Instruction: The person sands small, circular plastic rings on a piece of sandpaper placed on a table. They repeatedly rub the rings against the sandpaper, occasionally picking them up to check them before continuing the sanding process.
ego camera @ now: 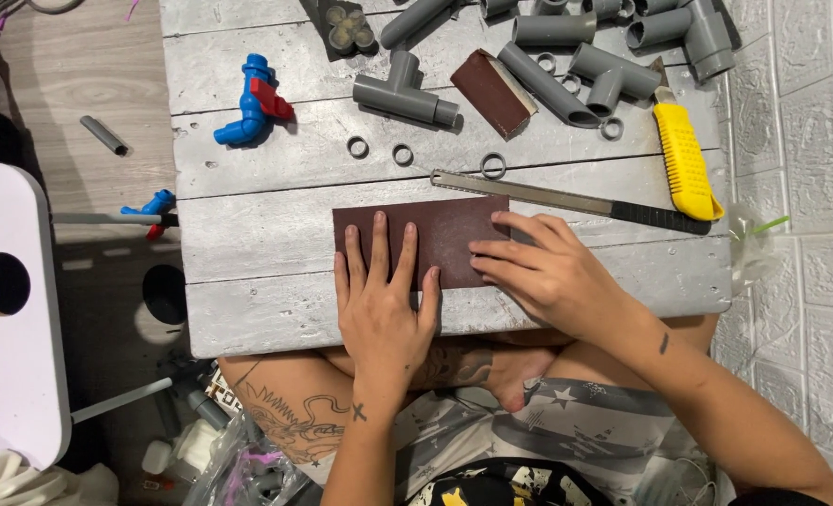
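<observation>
Left hand (379,305) flat on brown sandpaper sheet (435,234) — fingers spread. Right hand (548,272) presses its right edge, fingers together; grey surface (248,234) beneath.

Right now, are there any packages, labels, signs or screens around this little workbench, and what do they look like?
No screens or signs show.
Clear plastic bag: at the grey table's right edge by the white wall, crumpled, something green inside.
Clear plastic bag: on the floor at bottom left, by the person's knee, crumpled, small parts inside.
Printed card or packet: floor beside that bag, mostly hidden, dark and pale print.
</observation>
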